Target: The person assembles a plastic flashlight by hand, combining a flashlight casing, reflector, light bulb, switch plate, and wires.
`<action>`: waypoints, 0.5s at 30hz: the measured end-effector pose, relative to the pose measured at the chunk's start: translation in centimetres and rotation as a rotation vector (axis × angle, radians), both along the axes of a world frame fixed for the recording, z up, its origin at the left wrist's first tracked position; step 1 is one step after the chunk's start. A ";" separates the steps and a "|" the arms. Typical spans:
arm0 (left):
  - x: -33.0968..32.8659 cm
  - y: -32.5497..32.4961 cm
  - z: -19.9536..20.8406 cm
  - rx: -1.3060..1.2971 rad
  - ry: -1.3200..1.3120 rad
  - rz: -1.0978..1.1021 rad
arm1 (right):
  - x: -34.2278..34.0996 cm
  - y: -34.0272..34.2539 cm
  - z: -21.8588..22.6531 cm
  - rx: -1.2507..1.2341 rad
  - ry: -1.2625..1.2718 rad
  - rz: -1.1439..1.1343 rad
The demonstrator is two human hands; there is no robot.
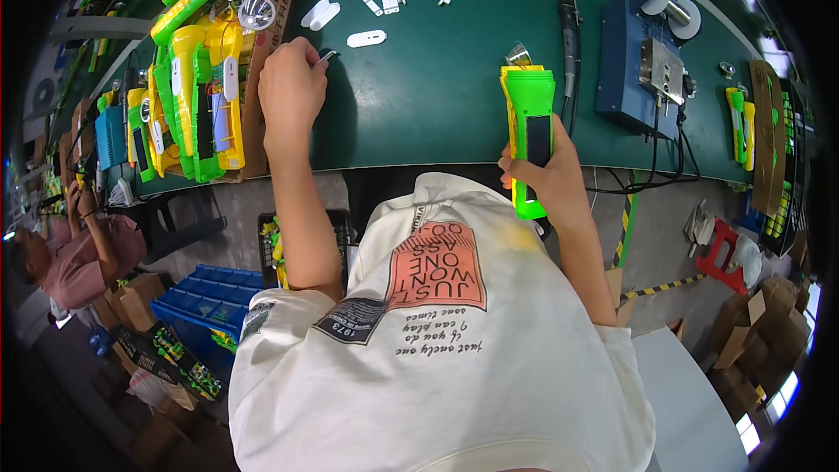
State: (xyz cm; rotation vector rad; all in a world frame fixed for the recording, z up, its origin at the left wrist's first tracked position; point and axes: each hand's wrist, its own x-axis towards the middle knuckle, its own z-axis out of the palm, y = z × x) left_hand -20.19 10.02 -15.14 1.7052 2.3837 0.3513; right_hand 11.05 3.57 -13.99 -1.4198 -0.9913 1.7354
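The right hand (546,170) wraps its fingers around a green torch (529,127), held upright over the near edge of the green bench (437,96). The left hand (290,87) pinches a small metal piece (327,56) beside the box (262,61) of torches.

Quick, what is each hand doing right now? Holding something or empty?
Left hand: closed, pinching a small silvery part over the green table.
Right hand: closed around a green and yellow flashlight body.
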 end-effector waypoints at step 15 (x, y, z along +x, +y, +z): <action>6.6 -3.7 -3.8 0.507 -0.181 -0.405 | -0.8 -0.3 0.1 -0.049 0.074 -0.063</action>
